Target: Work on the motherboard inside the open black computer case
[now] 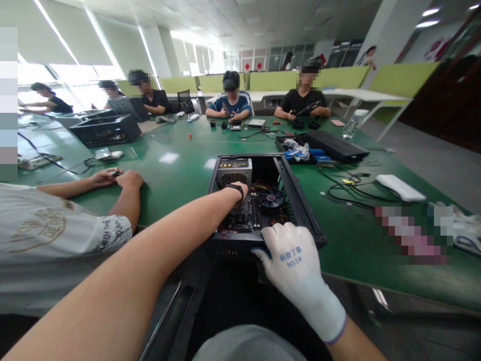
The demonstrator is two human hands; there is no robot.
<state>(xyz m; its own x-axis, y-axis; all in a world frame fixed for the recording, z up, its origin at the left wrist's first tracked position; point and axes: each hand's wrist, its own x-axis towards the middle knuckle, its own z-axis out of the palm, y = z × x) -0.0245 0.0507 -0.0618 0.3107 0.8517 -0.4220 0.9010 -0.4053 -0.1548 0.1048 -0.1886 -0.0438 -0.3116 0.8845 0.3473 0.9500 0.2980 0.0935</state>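
An open black computer case lies in front of me at the table's near edge. My left hand, bare with a black band at the wrist, reaches down inside it beside the grey power supply; its fingers are hidden. A round black cooling fan sits on the motherboard to the right of that hand. My right hand, in a white glove, is closed over the case's near wall, thumb on the outside and fingers over the top edge.
A co-worker's hands rest on the green table at left. Black cables, a white bar-shaped object and gloves lie at right. A bottle stands behind an open box. Another case is at far left.
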